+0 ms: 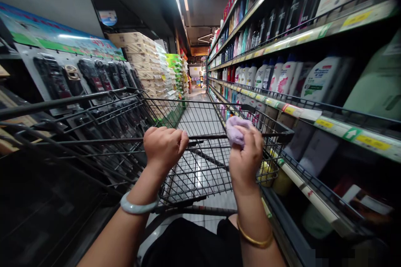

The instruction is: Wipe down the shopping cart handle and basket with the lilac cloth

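Note:
A black wire shopping cart (200,171) stands in front of me, and its basket shows only bare mesh. My left hand (164,145) is wrapped around the cart's rear bar, with a pale bangle on that wrist. In my right hand (249,154) is a crumpled light purple cloth (235,130), pinched between thumb and fingers right at the bar. Whether those fingers also grip the bar is hard to see. A gold bangle circles the right wrist.
Shelves of shampoo bottles (321,77) run close along the right, with price-label edges. Packaged belts (94,75) hang on the left. Farther along, stacked packs (140,58) line that side. The tiled aisle floor (200,117) stretches ahead.

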